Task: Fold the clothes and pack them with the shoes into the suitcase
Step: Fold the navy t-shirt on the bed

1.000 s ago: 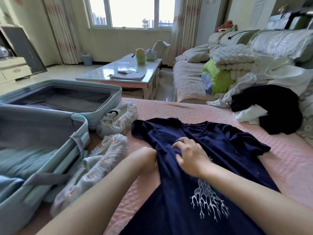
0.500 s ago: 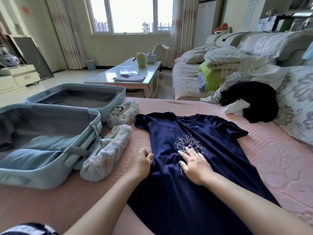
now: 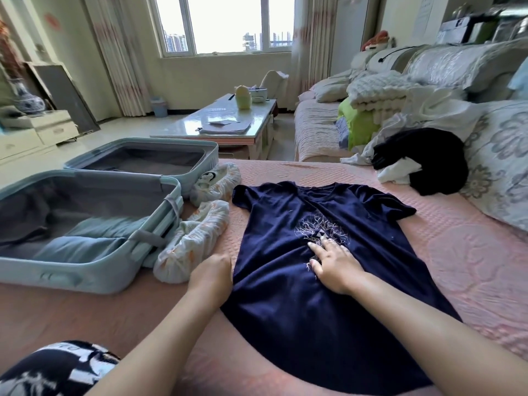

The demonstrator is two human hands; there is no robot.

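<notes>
On pink bedspread (image 3: 428, 224), beside open suitcase (image 3: 85, 270) and 2 covered shoes (image 3: 194, 241): navy T-shirt (image 3: 285, 295) spread flat. Right hand (image 3: 334, 264) flat on print, fingers straight; left hand (image 3: 213, 274) at side edge, grip indiscernible. Risks bunching if edge dragged unevenly.

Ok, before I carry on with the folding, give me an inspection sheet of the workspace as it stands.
surface: pink quilted bedspread, with the shirt spread on it.
job's things: navy T-shirt flat, print up, unfolded; suitcase open on the left, grey-blue cloth in its near half; near covered shoe and far covered shoe between suitcase and shirt.
clutter: black and white clothes heap at the far right, against a floral pillow.
hands: right hand flat on the shirt's print, fingers straight; left hand at the shirt's left edge, its fingers hidden.
cables: nothing seen on the bed.
surroundings: coffee table, sofa piled with bedding, window.
</notes>
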